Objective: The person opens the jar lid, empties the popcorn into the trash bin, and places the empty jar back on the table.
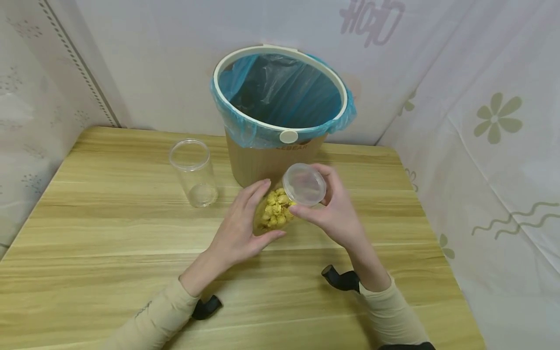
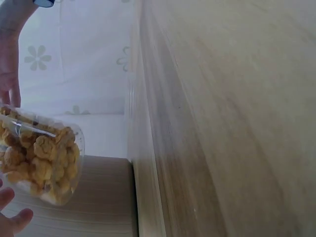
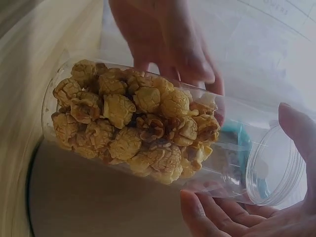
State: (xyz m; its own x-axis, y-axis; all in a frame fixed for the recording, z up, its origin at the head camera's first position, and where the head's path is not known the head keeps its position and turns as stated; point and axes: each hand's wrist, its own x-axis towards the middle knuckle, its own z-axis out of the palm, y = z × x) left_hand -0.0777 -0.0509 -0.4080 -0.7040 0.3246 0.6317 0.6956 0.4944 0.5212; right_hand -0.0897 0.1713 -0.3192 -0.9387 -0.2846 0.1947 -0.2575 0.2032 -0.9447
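A clear plastic jar of popcorn is held above the table, tilted, in front of the bin. My right hand grips it near its top, thumb on one side and fingers on the other, beside the translucent lid. Around the jar's other side, my left hand spreads its fingers and thumb without curling them tightly. Clumped popcorn fills the lower part of the jar in the right wrist view. In the left wrist view, the left fingertips show close beside the jar.
Behind the jar stands a brown bin with a pale rim, lined with a blue plastic bag. A clear jar without visible contents stands upright on the wooden table, left of the bin. Black curved pieces show at both wrists.
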